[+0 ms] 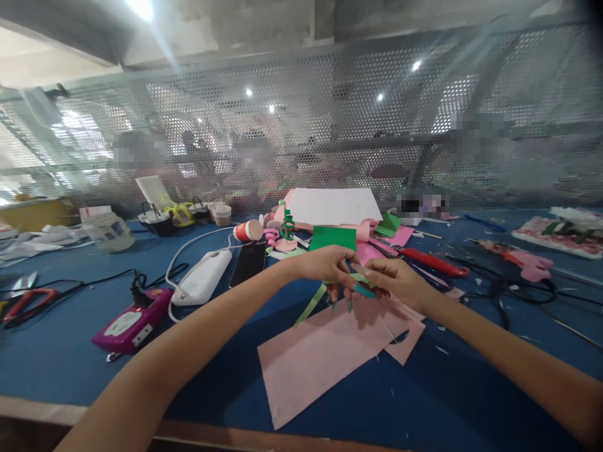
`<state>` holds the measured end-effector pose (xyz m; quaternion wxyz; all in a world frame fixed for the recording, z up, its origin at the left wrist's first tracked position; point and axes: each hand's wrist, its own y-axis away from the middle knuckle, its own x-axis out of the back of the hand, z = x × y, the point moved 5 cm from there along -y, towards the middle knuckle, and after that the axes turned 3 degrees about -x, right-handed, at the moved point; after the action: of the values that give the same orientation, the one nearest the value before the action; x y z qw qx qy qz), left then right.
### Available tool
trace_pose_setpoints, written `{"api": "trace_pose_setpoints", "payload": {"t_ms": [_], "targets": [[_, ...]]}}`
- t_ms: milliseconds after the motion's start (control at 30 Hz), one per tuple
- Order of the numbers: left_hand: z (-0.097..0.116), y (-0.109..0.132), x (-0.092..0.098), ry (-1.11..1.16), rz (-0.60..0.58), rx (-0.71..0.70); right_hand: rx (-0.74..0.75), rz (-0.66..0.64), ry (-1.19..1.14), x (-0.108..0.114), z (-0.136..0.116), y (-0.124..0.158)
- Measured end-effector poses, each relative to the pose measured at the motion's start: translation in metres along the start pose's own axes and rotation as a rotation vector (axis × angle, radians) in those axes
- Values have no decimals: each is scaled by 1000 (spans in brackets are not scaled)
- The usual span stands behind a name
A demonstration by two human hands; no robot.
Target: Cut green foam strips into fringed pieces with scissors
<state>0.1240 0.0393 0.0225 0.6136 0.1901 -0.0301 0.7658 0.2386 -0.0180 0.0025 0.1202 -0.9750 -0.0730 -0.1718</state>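
Both hands meet above the blue table (70, 364) near its middle. My left hand (325, 265) and my right hand (398, 281) pinch a thin light-green paper strip (311, 304) between their fingertips. The strip's loose end hangs down to the left. Under the hands lies a pink paper sheet (320, 358). A second pink piece (406, 342) lies just right of it.
A green sheet (332, 238), a white sheet (334, 206), red-handled scissors (431, 262) and a small green paper tree (287, 226) lie behind the hands. To the left sit a phone (248, 262), a white power bank (201, 285), a magenta device (132, 320) and cables. A perforated metal screen (330, 125) closes the back.
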Motion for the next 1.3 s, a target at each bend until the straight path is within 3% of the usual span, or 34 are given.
{"api": "trace_pose_setpoints", "payload": {"t_ms": [267,800,1200,1300], "targets": [[0,-3,-10,3,5,55,-7,-8,92,-1,4,0],[-7,-3,-3,-17,-31,70,-69,50,159,3,13,-1],[-8,-5,1,18,-32,7,-10,118,-7,7,6,1],[-6,-3,-1,-1,-94,-17,-5,124,22,7,1,2]]}}
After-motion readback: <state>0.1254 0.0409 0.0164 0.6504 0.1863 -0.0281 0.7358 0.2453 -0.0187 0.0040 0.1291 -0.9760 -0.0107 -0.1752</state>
